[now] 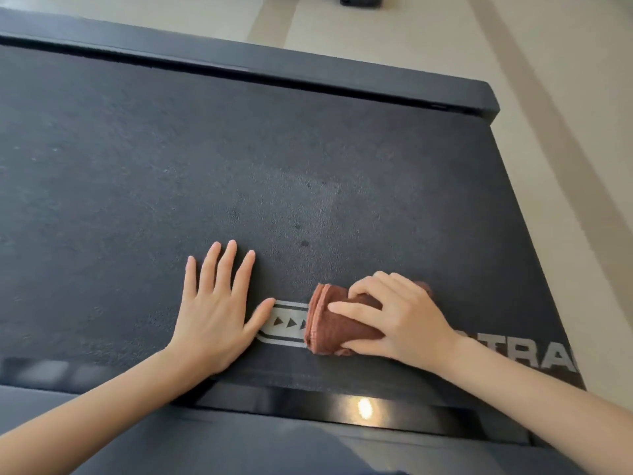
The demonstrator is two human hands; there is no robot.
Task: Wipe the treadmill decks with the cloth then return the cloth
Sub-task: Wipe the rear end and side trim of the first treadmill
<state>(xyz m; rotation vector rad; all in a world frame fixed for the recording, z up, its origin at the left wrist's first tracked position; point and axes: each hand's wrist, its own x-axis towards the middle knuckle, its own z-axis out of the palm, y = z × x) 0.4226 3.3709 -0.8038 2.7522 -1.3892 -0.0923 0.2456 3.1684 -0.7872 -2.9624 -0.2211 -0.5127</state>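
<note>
The right hand (394, 317) grips the folded brown cloth (342, 327), fingers curled over its top and thumb tucked along its near edge, and presses it onto the treadmill belt (205, 149) at about 5 o'clock in the view. There the cloth covers part of the printed arrow strip (284, 322). The left hand (214, 313) lies open and flat on the belt at 9 o'clock from the cloth, its thumb tip touching the strip's end.

The wiping looks to be in hand, with most of the belt towards 12 o'clock yet to be covered. A few small dark spots (303, 243) sit at 11 o'clock from the cloth and probably need firmer rubbing. Overlapping strokes from the near side rail (308, 402) out to the far side rail (308, 68) should suit best. The belt's grainy texture will likely drag at the cloth's layered edge at 9 o'clock, so spreading the fingers wider would stop it rolling. The flat left hand can brace the belt against slipping
</note>
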